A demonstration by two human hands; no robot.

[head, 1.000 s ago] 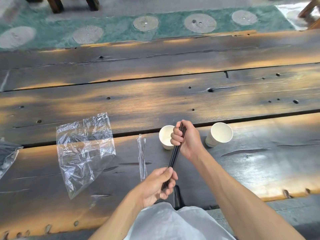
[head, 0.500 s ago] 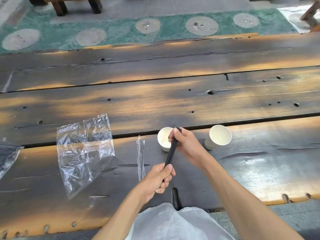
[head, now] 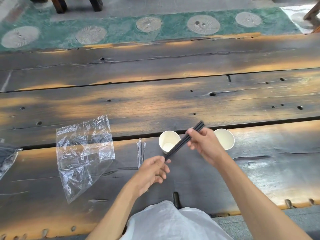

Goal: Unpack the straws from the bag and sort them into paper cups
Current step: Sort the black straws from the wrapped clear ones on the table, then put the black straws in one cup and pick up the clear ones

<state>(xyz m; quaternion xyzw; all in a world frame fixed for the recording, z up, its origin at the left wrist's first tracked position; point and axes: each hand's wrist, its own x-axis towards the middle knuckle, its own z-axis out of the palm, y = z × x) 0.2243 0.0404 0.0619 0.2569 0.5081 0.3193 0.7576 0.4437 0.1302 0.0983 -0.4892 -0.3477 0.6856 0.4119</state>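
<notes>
Right hand (head: 202, 144) and left hand (head: 154, 168) grip black straws (head: 181, 144), slanting up-right

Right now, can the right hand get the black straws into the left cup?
Probably yes. The right hand holds the black straws just above the left cup, whose mouth is open, though the left hand still grips their lower end.

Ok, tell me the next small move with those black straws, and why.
Probably tip the black straws upright and lower their near end into the left paper cup. Both hands, left hand and right hand, grip the bundle slanted right above that cup, which looks empty.
</notes>
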